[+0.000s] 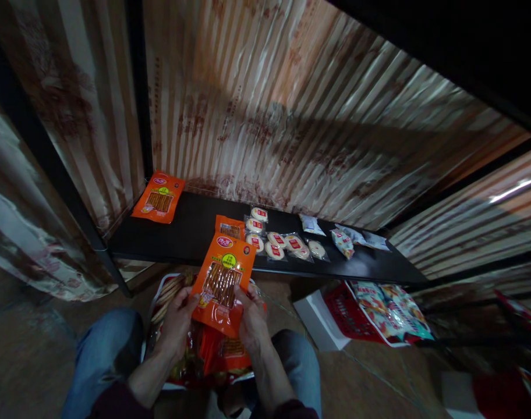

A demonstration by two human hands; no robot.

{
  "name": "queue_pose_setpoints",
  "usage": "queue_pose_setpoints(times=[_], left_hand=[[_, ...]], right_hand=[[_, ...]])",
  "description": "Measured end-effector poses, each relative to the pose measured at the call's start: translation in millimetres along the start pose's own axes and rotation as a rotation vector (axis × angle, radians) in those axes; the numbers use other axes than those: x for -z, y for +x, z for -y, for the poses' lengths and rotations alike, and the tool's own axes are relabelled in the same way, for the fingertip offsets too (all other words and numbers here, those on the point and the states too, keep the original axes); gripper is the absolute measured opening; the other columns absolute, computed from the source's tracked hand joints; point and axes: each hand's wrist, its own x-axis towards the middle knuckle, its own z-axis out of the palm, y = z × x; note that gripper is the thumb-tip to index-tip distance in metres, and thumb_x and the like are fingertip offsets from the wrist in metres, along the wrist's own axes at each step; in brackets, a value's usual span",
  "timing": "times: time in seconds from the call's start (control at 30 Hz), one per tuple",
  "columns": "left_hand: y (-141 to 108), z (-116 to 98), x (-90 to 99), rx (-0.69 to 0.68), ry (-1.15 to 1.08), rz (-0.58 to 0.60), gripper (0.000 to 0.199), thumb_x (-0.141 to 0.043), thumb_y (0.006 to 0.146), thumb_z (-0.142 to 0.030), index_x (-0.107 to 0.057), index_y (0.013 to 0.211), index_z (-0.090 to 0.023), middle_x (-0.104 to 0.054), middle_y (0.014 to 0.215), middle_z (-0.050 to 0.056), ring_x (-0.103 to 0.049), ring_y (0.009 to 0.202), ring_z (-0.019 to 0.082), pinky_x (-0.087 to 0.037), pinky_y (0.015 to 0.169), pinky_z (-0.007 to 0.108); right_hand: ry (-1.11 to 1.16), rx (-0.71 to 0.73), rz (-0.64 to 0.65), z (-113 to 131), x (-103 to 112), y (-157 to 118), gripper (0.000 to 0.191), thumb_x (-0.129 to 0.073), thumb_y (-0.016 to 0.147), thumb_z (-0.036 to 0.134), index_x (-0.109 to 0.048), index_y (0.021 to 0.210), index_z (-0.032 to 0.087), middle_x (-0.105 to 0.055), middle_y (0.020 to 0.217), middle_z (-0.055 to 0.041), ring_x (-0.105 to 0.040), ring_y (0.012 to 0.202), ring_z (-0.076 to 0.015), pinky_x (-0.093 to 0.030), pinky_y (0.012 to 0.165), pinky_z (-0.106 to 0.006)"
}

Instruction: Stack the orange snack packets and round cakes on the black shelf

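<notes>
An orange snack packet [224, 279] with a clear window showing brown sticks is held up between both hands, above a box of snacks. My left hand [178, 323] pinches its lower left edge, while my right hand [251, 311] grips the lower right side. Behind its top edge, a second orange packet [230, 226] shows partly on the black shelf [191, 212]. Another orange packet [159, 198] lies at the shelf's left end. Below my hands, the box [169, 385] between my knees contains more orange packets [230, 349] and other wrapped food.
Several round white wrapped cakes [274, 244] lie mid-shelf. Small snack bags [343, 242] are further right. Beneath the shelf, a red and white box [335, 320] holds colourful bags [388, 308]. Black metal posts [138, 87] frame the shelf, with striped sheeting [257, 105] behind.
</notes>
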Motion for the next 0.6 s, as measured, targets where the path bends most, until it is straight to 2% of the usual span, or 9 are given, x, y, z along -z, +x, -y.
queue_pose_setpoints(times=[0.27, 0.47, 0.6], left_hand=[[1.2, -2.4, -4.3, -0.041, -0.033, 0.022, 0.029, -0.072, 0.058, -0.034, -0.061, 0.079, -0.018, -0.067, 0.068, -0.001, -0.062, 0.061, 0.016, -0.046, 0.057, 0.024], [5.2, 2.0, -1.9, -0.062, -0.010, 0.040, 0.031, -0.070, 0.063, -0.035, -0.060, 0.087, -0.017, -0.069, 0.075, 0.000, -0.064, 0.067, 0.017, -0.048, 0.063, 0.027], [5.3, 1.4, -1.9, -0.052, 0.040, 0.060, 0.030, -0.067, 0.066, -0.034, -0.059, 0.089, -0.017, -0.068, 0.078, 0.002, -0.065, 0.071, 0.019, -0.050, 0.066, 0.030]], right_hand=[[-0.002, 0.016, 0.072, -6.3, 5.5, -2.4, 0.029, -0.074, 0.063, 0.023, -0.068, 0.091, 0.025, -0.073, 0.094, 0.0001, -0.066, 0.080, -0.0184, -0.050, 0.068, -0.028], [-0.005, 0.020, 0.083, 0.4, -0.9, -8.4, 0.028, -0.073, 0.064, 0.026, -0.068, 0.092, 0.025, -0.073, 0.093, 0.0001, -0.067, 0.080, -0.0188, -0.050, 0.067, -0.027], [-0.013, 0.013, 0.043, 2.8, -4.6, -11.0, 0.030, -0.074, 0.063, 0.027, -0.068, 0.092, 0.025, -0.073, 0.088, 0.0000, -0.067, 0.078, -0.0196, -0.051, 0.064, -0.028]])
